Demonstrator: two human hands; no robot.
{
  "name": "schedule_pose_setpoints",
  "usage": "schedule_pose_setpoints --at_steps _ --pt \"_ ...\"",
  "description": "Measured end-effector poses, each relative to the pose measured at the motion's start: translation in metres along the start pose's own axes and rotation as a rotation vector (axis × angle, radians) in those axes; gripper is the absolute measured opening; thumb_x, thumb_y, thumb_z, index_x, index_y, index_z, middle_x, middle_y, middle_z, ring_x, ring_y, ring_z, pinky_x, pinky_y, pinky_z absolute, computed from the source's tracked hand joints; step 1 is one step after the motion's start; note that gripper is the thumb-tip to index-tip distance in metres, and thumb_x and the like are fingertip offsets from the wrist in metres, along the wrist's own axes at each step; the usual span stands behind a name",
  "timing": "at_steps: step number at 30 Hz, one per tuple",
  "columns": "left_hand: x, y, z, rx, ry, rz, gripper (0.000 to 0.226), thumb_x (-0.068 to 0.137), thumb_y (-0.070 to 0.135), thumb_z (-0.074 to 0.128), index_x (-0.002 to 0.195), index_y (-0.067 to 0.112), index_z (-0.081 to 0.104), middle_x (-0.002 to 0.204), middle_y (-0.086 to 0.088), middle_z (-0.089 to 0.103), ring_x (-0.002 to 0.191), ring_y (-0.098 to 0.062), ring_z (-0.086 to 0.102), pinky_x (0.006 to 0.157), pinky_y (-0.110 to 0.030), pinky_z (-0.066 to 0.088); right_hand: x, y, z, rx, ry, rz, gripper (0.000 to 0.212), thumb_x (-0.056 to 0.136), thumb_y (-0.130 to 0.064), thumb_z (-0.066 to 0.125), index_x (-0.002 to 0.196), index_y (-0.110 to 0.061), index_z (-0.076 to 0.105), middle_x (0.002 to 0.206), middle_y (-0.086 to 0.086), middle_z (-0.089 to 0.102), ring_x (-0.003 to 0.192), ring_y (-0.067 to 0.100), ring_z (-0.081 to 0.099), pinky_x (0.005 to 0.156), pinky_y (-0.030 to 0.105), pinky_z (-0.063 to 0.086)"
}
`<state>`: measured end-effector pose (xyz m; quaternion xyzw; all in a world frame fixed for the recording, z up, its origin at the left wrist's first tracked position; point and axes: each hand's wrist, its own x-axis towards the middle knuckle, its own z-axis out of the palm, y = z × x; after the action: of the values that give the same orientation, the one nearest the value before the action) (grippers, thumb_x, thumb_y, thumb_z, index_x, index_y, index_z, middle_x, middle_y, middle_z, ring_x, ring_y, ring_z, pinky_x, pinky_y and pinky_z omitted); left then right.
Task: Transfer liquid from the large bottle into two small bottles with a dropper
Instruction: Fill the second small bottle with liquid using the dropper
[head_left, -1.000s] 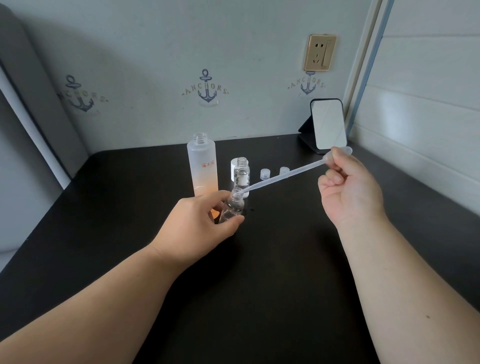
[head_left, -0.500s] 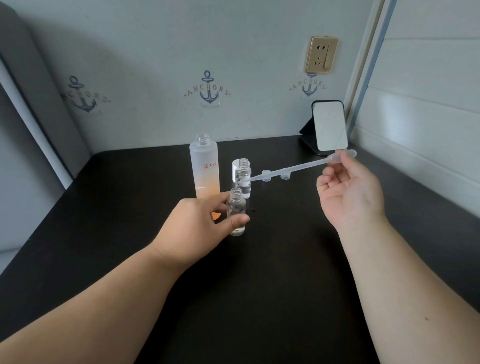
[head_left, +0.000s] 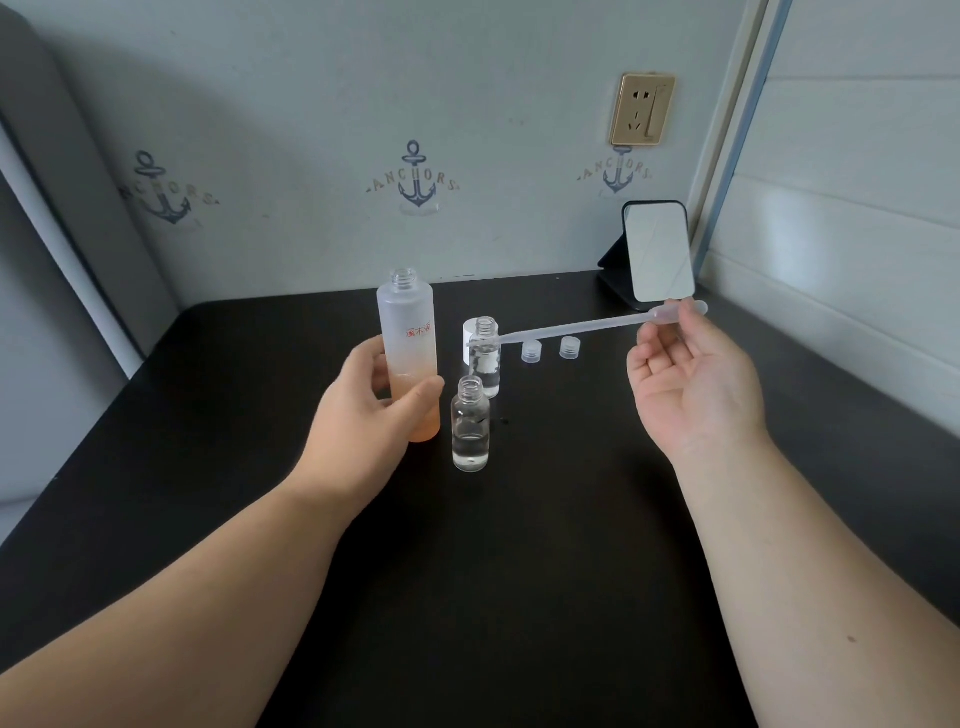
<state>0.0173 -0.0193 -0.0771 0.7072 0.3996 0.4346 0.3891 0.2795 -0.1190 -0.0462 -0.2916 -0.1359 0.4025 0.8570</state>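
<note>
Dropper (head_left: 597, 326) in right hand (head_left: 691, 384)

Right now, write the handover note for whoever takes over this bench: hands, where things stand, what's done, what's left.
Left hand grips the large bottle, which is uncapped and upright on the table.
Right hand pinches the dropper at its bulb; the tip points toward the far small bottle, just at its neck.
Near small bottle stands free, open, with clear liquid in its lower part. The far one also holds some liquid.
Two small caps and a white cap lie behind.
Left: refill the dropper from the large bottle, top up both small bottles, then cap them.
</note>
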Motion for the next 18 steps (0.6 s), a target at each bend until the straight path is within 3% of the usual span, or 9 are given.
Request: schedule_pose_setpoints --at_steps 6,10,12,15,18 --pt "0.0043 -0.0035 0.0026 0.123 0.013 0.001 0.044 0.087 0.046 0.073 0.125 0.04 0.053 0.102 0.024 0.066 0.092 0.005 0.064 0.071 -0.014 0.048 0.0002 0.0004 0.0004 -0.004 -0.023 0.002 0.011 0.095 -0.015 0.069 0.088 -0.007 0.073 0.084 0.002 0.074 0.075 0.014 0.07 0.067 0.023 0.055" --pt "0.0014 0.0011 0.0 0.09 0.027 0.03 0.034 0.087 0.04 0.075 0.1 0.06 0.051 0.098 0.036 0.062 0.088 0.014 0.062 0.057 -0.006 0.048 0.0007 0.0006 -0.0002 0.006 -0.054 0.008 0.019 0.095 -0.017 0.069 0.08 -0.009 0.078 0.088 0.001 0.075 0.08 0.014 0.072 0.07 0.023 0.056" --pt "0.0008 0.002 -0.0013 0.115 0.04 0.049 0.035 0.087 0.041 0.074 0.099 0.064 0.051 0.099 0.035 0.062 0.088 0.01 0.062 0.062 -0.013 0.051 -0.0001 0.0004 0.0011 0.028 -0.067 0.009 0.023 0.095 -0.017 0.069 0.077 -0.01 0.08 0.088 0.002 0.076 0.081 0.015 0.073 0.07 0.024 0.056" --pt "0.0004 0.0018 -0.0018 0.124 0.051 0.05 0.036 0.086 0.04 0.073 0.103 0.065 0.053 0.101 0.03 0.063 0.089 -0.002 0.066 0.078 -0.035 0.058 0.0 0.0003 0.0025 0.027 -0.083 -0.004 0.023 0.095 -0.016 0.069 0.076 -0.01 0.081 0.09 0.002 0.077 0.082 0.014 0.074 0.07 0.024 0.057" --pt "-0.0008 0.0036 -0.0017 0.143 0.054 0.066 0.037 0.086 0.038 0.073 0.102 0.064 0.053 0.102 0.029 0.063 0.09 -0.006 0.065 0.08 -0.042 0.058 0.0002 0.0002 0.0016 0.005 -0.09 -0.016 0.021 0.095 -0.017 0.069 0.079 -0.01 0.08 0.091 0.002 0.077 0.083 0.014 0.074 0.072 0.023 0.056"
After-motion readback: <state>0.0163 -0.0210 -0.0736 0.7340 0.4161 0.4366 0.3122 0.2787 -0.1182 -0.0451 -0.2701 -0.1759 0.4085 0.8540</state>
